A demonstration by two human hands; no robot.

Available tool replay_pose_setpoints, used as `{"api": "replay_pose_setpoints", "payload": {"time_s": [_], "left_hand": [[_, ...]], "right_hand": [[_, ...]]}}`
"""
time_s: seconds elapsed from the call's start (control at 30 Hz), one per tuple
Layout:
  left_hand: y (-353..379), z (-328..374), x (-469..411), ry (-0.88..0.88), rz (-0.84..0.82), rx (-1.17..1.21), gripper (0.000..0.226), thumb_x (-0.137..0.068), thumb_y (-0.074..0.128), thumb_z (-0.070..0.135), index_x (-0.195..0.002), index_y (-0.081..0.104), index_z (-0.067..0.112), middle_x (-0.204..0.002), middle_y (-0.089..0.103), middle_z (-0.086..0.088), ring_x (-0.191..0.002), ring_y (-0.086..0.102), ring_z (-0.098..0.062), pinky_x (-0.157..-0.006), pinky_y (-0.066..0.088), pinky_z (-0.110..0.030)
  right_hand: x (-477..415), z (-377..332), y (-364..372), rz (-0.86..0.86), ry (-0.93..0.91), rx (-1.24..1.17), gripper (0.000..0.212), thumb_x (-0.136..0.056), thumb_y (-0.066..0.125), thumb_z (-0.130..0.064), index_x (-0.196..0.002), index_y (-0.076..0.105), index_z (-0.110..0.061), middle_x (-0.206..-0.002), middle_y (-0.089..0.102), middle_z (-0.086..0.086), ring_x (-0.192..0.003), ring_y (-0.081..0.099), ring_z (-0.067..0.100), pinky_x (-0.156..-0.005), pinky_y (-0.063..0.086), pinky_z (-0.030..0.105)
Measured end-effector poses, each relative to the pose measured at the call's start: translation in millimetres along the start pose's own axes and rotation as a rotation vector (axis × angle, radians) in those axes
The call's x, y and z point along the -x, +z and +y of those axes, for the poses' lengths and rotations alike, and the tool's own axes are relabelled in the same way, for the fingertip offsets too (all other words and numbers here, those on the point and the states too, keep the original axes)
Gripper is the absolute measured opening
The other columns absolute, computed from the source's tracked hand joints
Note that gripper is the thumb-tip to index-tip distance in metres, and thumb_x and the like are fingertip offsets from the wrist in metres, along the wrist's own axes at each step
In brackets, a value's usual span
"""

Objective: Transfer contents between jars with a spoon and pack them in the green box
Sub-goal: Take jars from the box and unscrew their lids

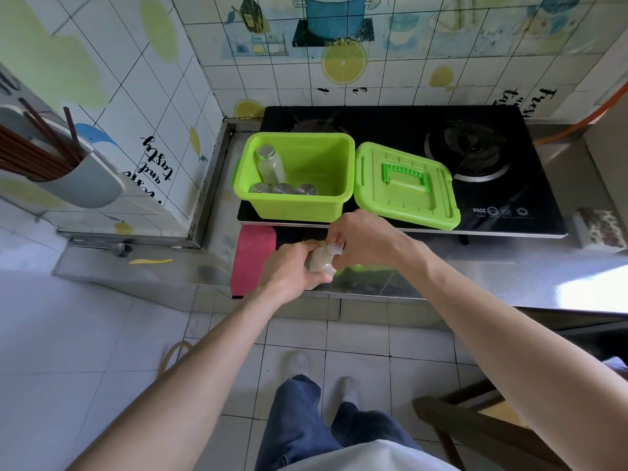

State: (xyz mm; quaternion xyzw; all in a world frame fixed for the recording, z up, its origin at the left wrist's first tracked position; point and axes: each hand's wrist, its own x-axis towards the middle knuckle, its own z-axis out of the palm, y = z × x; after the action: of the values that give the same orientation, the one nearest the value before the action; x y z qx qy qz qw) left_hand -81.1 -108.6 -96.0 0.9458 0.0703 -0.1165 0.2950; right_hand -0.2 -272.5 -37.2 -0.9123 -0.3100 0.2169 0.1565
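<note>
I see my left hand [289, 268] wrapped round a clear, pale-filled jar [321, 261]; my right hand [368, 239] pinches its top. Glossy green plastic box [292, 207] at twelve o'clock.

Bright daylight from the right — counter [577, 287] glare, fisheye-bent edges.

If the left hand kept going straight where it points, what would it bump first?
Probably the right hand, which pinches the top of the jar that the left hand grips. Past it lies the green lid, though depth is unclear.
</note>
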Motion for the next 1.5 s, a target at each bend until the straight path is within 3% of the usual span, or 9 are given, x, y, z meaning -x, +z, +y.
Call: {"api": "replay_pose_setpoints", "payload": {"time_s": [0.43,0.6,1.2,1.5], "left_hand": [[-5,-4,-3,-0.009,-0.023,0.027,0.06,-0.076,0.089,0.044,-0.131,0.067,0.038,-0.113,0.077,0.011,-0.099,0.071,-0.015,-0.084,0.059,-0.04],[-7,-5,-5,-0.004,-0.026,0.043,0.057,-0.075,0.09,0.043,-0.127,0.069,0.035,-0.111,0.077,0.011,-0.098,0.072,-0.014,-0.083,0.059,-0.04],[-15,-8,-14,-0.015,-0.041,-0.018,0.05,-0.075,0.089,0.045,-0.12,0.071,0.034,-0.1,0.077,0.011,-0.088,0.07,-0.016,-0.077,0.058,-0.038],[-17,-7,-16,-0.018,-0.017,-0.025,0.047,-0.076,0.088,0.044,-0.119,0.071,0.033,-0.099,0.077,0.01,-0.089,0.07,-0.017,-0.072,0.054,-0.032]], "right_hand": [[-8,0,0,-0.031,0.003,-0.029,0.042,-0.073,0.084,-0.028,-0.113,0.073,-0.019,-0.103,0.075,-0.002,-0.072,0.066,0.016,-0.071,0.059,0.034],[-12,-1,1,-0.026,0.008,-0.029,0.042,-0.072,0.084,-0.029,-0.112,0.075,-0.02,-0.102,0.076,-0.002,-0.085,0.071,0.02,-0.077,0.061,0.039],[-22,-4,2,-0.018,0.0,0.049,0.045,-0.072,0.081,-0.034,-0.115,0.072,-0.022,-0.104,0.076,-0.002,-0.087,0.07,0.023,-0.075,0.06,0.037],[-27,-10,3,-0.003,0.008,0.127,0.04,-0.071,0.079,-0.033,-0.108,0.073,-0.019,-0.093,0.074,0.002,-0.08,0.07,0.025,-0.07,0.061,0.038]]}}
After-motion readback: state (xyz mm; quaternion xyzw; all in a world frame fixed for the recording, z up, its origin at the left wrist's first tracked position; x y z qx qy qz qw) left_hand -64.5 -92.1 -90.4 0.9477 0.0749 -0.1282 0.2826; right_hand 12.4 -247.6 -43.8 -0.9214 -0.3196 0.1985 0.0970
